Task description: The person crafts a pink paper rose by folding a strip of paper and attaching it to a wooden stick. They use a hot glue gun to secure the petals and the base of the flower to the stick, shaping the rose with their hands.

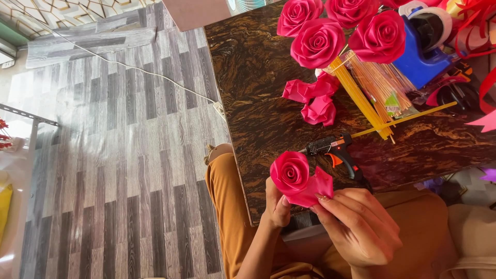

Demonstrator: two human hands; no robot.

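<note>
A half-rolled pink ribbon rose (pixel 291 173) is held over the near edge of a dark marbled table (pixel 258 93). My left hand (pixel 276 206) grips the rose from below. With its fingertips, my right hand (pixel 356 225) pinches the loose pink ribbon flap (pixel 318 188) beside the bud. A black and orange glue gun (pixel 336 150) lies on the table just beyond my hands.
Finished pink roses (pixel 318 44) on yellow sticks (pixel 361 98) lie at the table's far side, with folded pink ribbon pieces (pixel 315 101) below them. A blue tape dispenser (pixel 421 54) and red ribbon (pixel 483 31) sit at the right. A white cord (pixel 129 67) crosses the wood-look floor.
</note>
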